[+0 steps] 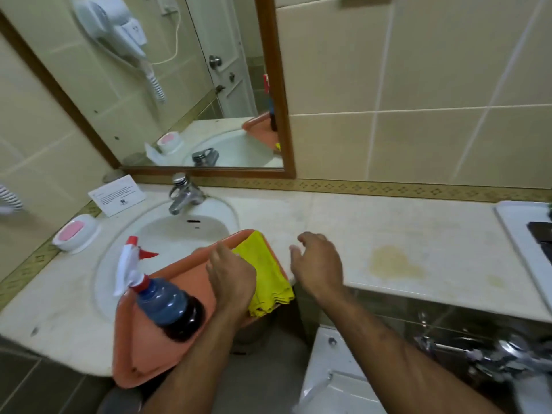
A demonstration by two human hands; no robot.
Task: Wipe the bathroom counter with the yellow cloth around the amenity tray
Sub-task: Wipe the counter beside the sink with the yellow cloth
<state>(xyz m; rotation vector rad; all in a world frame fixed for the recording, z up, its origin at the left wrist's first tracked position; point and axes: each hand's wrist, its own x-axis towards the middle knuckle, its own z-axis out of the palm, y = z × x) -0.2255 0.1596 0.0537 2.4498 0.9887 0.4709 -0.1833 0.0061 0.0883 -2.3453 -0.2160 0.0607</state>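
**Both hands at the tray edge, cloth not yet lifted**

Left hand (231, 277) is palm down over the orange tray (140, 348), fingers curled, resting against the left edge of the yellow cloth (268, 273); can't tell if it's actually pinching the fabric. Right hand (318, 264) hovers just right of the cloth over the counter (343, 228), fingers loosely spread, holding nothing.

Cloth lies folded on the tray's right side. Tray sits across the near rim of the sink (185, 231), overhanging the counter's near edge.

Pale stone counter with a yellowish stain (394, 262) right of centre. Beige tiled walls, wood-framed mirror (167, 85).

Count: one spray bottle (158, 294) on the tray, one faucet (183, 194), one soap dish (76, 233) far left, one white tray (519, 231) at the right edge.
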